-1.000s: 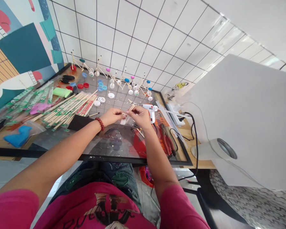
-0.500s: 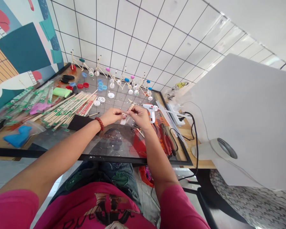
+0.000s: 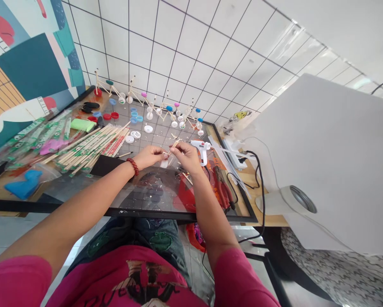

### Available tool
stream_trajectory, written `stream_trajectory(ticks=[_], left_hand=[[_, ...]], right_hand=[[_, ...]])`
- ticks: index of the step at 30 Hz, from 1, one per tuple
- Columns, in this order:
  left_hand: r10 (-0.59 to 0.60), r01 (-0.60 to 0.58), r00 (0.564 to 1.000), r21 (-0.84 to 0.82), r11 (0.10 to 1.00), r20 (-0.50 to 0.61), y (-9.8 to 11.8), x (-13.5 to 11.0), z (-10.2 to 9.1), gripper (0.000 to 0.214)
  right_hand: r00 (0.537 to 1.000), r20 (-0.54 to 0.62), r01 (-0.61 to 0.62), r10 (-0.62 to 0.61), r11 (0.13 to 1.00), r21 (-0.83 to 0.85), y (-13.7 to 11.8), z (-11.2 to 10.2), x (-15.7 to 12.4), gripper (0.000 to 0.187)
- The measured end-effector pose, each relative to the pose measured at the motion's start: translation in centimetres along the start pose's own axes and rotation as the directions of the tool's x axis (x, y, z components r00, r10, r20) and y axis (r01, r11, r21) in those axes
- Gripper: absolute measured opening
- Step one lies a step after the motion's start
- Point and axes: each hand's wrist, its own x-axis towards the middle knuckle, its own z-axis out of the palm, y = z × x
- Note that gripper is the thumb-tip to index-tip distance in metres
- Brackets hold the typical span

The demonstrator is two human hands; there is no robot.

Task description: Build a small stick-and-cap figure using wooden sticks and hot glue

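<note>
Head view, left hand: your left hand (image 3: 149, 156), with a string of dark red round beads at the wrist, has its fingers pinching the near end of a small piece of short, pale wooden sticks (image 3: 176, 143).
Head view, right hand: your right hand (image 3: 187, 157) grips the same piece, thumb and fingers pressed together on it, the stick ends poking up past the fingertips.
Piece in hand: it sits between your two hands, above the glass-topped, black-framed desk (image 3: 121, 211); its joints are too small to make out.
White cap: a round white plastic cap (image 3: 164, 163) shows just below your left fingertips; whether it is fixed to the piece, you cannot tell from here.
Glue gun: the white plastic glue gun (image 3: 203, 151) lies just beyond your right hand, not in your grip.
Done, it seems: a row of pale stick models with coloured ovals and round caps (image 3: 169, 108) stands along the back of the desk, apparently assembled.
Left, it seems: the piece in your fingers looks unfinished beside that row.
Loose stock: a heap of wooden chopsticks in green-printed wrappers (image 3: 85, 149) lies to your left; light blue plastic caps (image 3: 133, 120) and red plastic caps (image 3: 115, 115) lie behind it, unattached.
Tools: red-handled metal pliers (image 3: 226, 192) rest right of your right forearm.
</note>
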Motion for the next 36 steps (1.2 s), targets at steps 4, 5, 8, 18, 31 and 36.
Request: stream_trajectory(ticks=[4,5,8,18,31,36], left_hand=[[-0.028,0.028,1.000,-0.041,0.999,0.010,0.1,0.0,0.1,0.035],[-0.031,0.032,0.999,-0.060,0.998,0.014,0.2,0.0,0.1,0.037],[-0.050,0.053,0.999,-0.150,0.987,0.021,0.4,-0.2,0.3,0.043],[-0.183,0.072,0.966,-0.493,0.867,-0.182,0.9,0.1,0.1,0.038],[-0.105,0.089,0.994,-0.533,0.841,0.001,2.4,-0.7,-0.2,0.035],[-0.153,0.169,0.986,-0.447,0.878,0.072,2.3,-0.9,0.3,0.037]], right_hand=[[0.999,-0.043,0.034,-0.033,0.999,0.025,0.2,0.0,0.0,0.064],[0.998,-0.050,0.039,-0.037,0.999,0.038,0.3,0.0,0.0,0.065],[0.998,-0.060,0.032,-0.027,0.997,0.068,0.6,0.1,-0.1,0.069],[0.947,-0.277,-0.101,0.164,0.969,0.227,2.2,0.7,0.6,0.055],[0.859,0.181,-0.487,0.480,0.653,0.581,1.0,0.9,0.7,0.051],[0.839,0.251,-0.518,0.483,0.568,0.639,0.0,0.7,0.6,0.044]])
